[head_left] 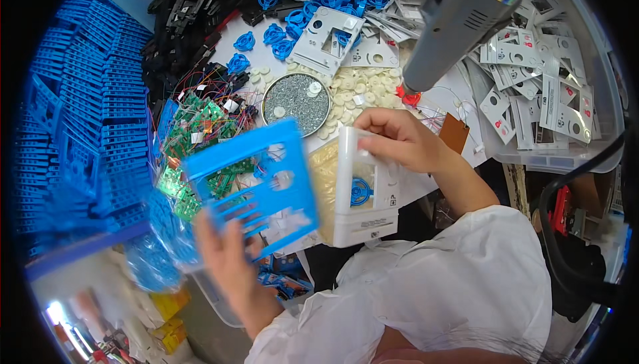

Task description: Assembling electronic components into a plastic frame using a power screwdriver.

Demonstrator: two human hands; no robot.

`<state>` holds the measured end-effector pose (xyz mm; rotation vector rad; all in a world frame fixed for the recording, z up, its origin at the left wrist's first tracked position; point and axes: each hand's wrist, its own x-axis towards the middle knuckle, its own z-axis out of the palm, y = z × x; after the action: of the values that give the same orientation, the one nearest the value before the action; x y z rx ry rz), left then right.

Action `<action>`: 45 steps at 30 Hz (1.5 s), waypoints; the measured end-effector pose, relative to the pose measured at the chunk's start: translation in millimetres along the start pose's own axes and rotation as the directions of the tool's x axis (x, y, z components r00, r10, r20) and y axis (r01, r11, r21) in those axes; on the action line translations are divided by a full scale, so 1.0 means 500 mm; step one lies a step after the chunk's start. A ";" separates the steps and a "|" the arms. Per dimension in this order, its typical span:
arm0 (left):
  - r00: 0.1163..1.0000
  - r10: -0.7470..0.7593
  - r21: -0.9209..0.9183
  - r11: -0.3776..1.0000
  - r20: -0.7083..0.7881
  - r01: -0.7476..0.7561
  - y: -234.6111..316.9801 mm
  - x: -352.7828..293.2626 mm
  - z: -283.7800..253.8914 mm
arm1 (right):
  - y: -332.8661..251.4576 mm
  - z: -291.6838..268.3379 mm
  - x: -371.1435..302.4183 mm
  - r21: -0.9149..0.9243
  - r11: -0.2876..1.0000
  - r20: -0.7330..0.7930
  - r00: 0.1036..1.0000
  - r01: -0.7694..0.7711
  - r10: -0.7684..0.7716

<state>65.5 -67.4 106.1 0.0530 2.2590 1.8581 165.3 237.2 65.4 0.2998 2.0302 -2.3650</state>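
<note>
A grey, barrel-shaped plastic tool hangs nearest the camera, between one and two o'clock, held by neither hand. Toward eight o'clock from centre, the left hand holds a bright blue rectangular plastic frame by its lower left edge; motion blurs the fingers, so their exact grip is hard to read. Between four and five o'clock, the right hand pinches the top edge of a white boxy plastic casing between thumb and fingers, and a spoked blue plastic wheel shows through its window.

As far along as this looks, the wheel is at the white casing, while frame and casing are apart, not joined. Plenty is left loose: stacked blue plastic panels at nine to ten o'clock, wired green circuit boards at nine, round cream plastic discs at one, and printed white plastic panels piled at two
</note>
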 end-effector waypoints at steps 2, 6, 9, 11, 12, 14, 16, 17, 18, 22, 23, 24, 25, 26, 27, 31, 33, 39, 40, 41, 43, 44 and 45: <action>0.968 -0.080 -0.182 0.975 0.238 0.125 -0.076 -0.007 0.045 | -0.013 0.018 0.011 -0.074 0.993 0.044 0.995 0.088 -0.085; 0.882 -0.175 -0.510 0.760 0.438 0.404 -0.155 -0.048 0.095 | -0.034 0.069 0.031 -0.434 0.835 0.138 0.941 0.338 -0.309; 0.858 -0.141 -0.639 0.611 0.494 0.468 -0.164 -0.062 0.123 | -0.040 0.094 0.034 -0.577 0.733 0.171 0.931 0.360 -0.323; 0.849 -0.105 -0.601 0.662 0.517 0.448 -0.161 -0.071 0.130 | -0.035 0.105 0.042 -0.650 0.644 0.207 0.910 0.403 -0.360; 0.884 -0.093 -0.478 0.812 0.459 0.334 -0.170 -0.078 0.129 | -0.026 0.109 0.048 -0.636 0.625 0.193 0.878 0.452 -0.438; 0.898 -0.126 -0.457 0.826 0.421 0.330 -0.170 -0.076 0.127 | -0.008 0.111 0.056 -0.613 0.573 0.157 0.795 0.544 -0.586; 0.905 -0.172 -0.495 0.790 0.390 0.363 -0.170 -0.072 0.114 | -0.026 0.087 0.051 -0.721 0.403 0.137 0.687 0.563 -0.714; 0.915 -0.170 -0.520 0.778 0.366 0.353 -0.170 -0.073 0.112 | -0.031 0.069 0.041 -0.769 0.316 0.133 0.623 0.555 -0.771; 0.925 -0.165 -0.544 0.768 0.341 0.337 -0.170 -0.073 0.109 | -0.011 0.052 0.025 -0.750 0.444 0.027 0.695 0.489 -0.719; 0.942 -0.145 -0.619 0.721 0.303 0.310 -0.171 -0.071 0.113 | 0.056 0.066 -0.050 -0.336 0.910 -0.129 0.945 0.244 -0.301; 0.944 -0.143 -0.633 0.711 0.297 0.306 -0.169 -0.073 0.113 | 0.065 0.079 -0.064 -0.306 0.925 -0.104 0.958 0.225 -0.268; 0.949 -0.136 -0.630 0.719 0.285 0.292 -0.173 -0.076 0.114 | 0.075 0.089 -0.074 -0.280 0.937 -0.080 0.968 0.207 -0.237; 0.954 -0.130 -0.627 0.727 0.272 0.278 -0.179 -0.079 0.115 | 0.085 0.096 -0.080 -0.248 0.951 -0.092 0.973 0.183 -0.211; 0.958 -0.123 -0.625 0.735 0.258 0.263 -0.183 -0.082 0.115 | 0.095 0.104 -0.082 -0.215 0.964 -0.103 0.978 0.159 -0.184; 0.956 -0.123 -0.640 0.719 0.266 0.270 -0.181 -0.082 0.114 | 0.099 0.111 -0.084 -0.180 0.974 -0.115 0.981 0.135 -0.157; 0.966 -0.101 -0.634 0.737 0.238 0.233 -0.192 -0.089 0.103 | 0.119 0.132 -0.087 0.122 0.987 -0.136 0.987 0.106 -0.089; 0.975 -0.077 -0.597 0.780 0.207 0.188 -0.196 -0.097 0.098 | 0.129 0.137 -0.088 0.208 0.973 -0.122 0.990 0.095 -0.070; 0.986 -0.073 -0.565 0.812 0.152 0.147 -0.177 -0.124 0.094 | 0.133 0.145 -0.090 0.334 0.934 -0.131 0.987 0.129 -0.089; 0.987 -0.067 -0.569 0.811 0.149 0.141 -0.174 -0.124 0.095 | 0.139 0.146 -0.090 0.334 0.931 -0.131 0.986 0.145 -0.106; 0.987 -0.061 -0.572 0.809 0.146 0.134 -0.170 -0.125 0.095 | 0.143 0.148 -0.091 0.335 0.928 -0.132 0.984 0.161 -0.123; 0.989 -0.044 -0.564 0.817 0.141 0.117 -0.170 -0.124 0.095 | 0.133 0.155 -0.094 0.403 0.905 -0.161 0.984 0.137 -0.077; 0.990 -0.032 -0.552 0.827 0.141 0.106 -0.170 -0.123 0.095 | 0.128 0.157 -0.094 0.437 0.891 -0.174 0.983 0.126 -0.054; 0.990 -0.020 -0.540 0.836 0.143 0.095 -0.170 -0.122 0.095 | 0.124 0.154 -0.095 0.435 0.895 -0.168 0.986 0.096 -0.025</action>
<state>143.0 -48.6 23.3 0.0134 1.5490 2.3136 209.3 146.3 22.6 0.4462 1.5399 -2.9130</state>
